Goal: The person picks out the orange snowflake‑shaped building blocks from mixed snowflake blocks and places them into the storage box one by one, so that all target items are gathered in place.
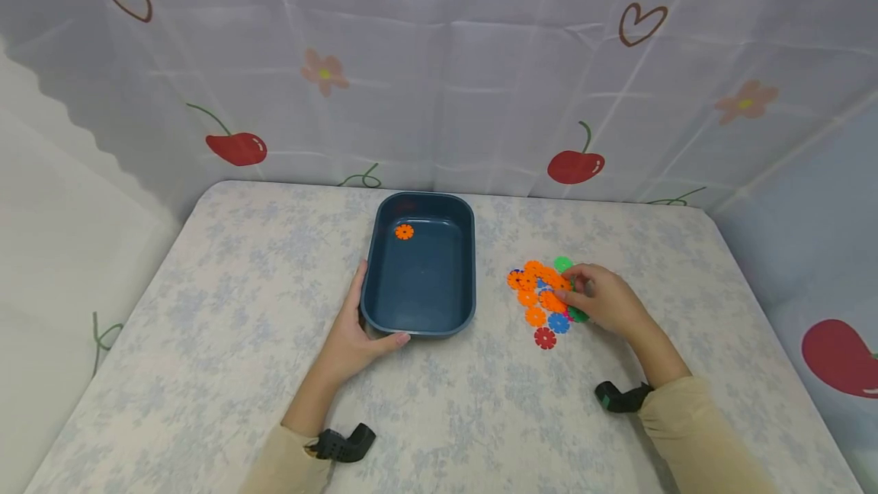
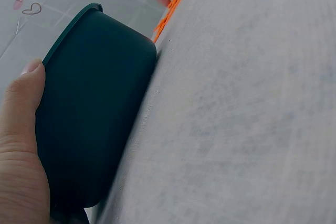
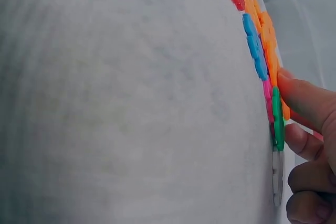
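Note:
A dark blue rectangular plastic tub (image 1: 420, 326) stands on the table, with one orange notched disc (image 1: 405, 232) lying inside at its far left. My left hand (image 1: 348, 341) holds the tub's near left corner, thumb over the near rim and fingers along the left wall; the left wrist view shows the thumb near the tub's rim (image 2: 71, 30). To the tub's right lies a pile of notched plastic discs (image 1: 528, 297), mostly orange, with blue, red, green and pink ones. At the pile's right side my right hand (image 1: 607, 299) pinches an orange disc between thumb and fingertips.
A pale patterned cloth covers the table (image 1: 226, 311). Behind it hangs a white curtain (image 1: 439, 97) with printed cherries, hearts and flowers. A grey-white disc (image 3: 277, 179) lies below the right fingers in the right wrist view. Each wrist wears a black camera mount (image 1: 346, 444).

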Demonstrator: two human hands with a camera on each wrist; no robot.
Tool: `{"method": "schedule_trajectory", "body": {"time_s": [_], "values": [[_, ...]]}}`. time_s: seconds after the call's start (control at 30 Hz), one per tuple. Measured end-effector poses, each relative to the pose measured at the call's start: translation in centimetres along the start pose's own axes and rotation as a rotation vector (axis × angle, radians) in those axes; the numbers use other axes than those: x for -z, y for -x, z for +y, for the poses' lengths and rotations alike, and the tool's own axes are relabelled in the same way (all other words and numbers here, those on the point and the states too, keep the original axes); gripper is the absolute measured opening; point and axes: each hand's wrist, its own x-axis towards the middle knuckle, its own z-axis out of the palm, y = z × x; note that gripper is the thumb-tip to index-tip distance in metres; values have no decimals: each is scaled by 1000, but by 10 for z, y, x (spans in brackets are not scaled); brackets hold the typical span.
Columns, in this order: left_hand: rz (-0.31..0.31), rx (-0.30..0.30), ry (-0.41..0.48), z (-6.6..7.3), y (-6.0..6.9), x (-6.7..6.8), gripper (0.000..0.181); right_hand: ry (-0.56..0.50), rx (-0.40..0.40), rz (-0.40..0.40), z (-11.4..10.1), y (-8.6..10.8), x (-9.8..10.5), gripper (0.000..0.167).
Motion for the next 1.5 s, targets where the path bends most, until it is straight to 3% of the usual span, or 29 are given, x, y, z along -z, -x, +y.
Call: {"method": "schedule_trajectory", "body": {"time_s": [0.43, 1.0, 1.23, 1.5], "values": [[8, -2, -35, -2, -1, 1, 125, -94, 1, 9, 4, 4, -1, 37], [10, -13, -23, -4, -1, 0, 126, -305, -102, -4, 0, 1, 5, 52], [7, -12, -34, -5, -1, 1, 125, -351, -32, 19, -26, -11, 8, 48], [11, -18, -37, -3, -1, 0, 125, -389, 23, 21, -76, -35, 8, 49]]}}
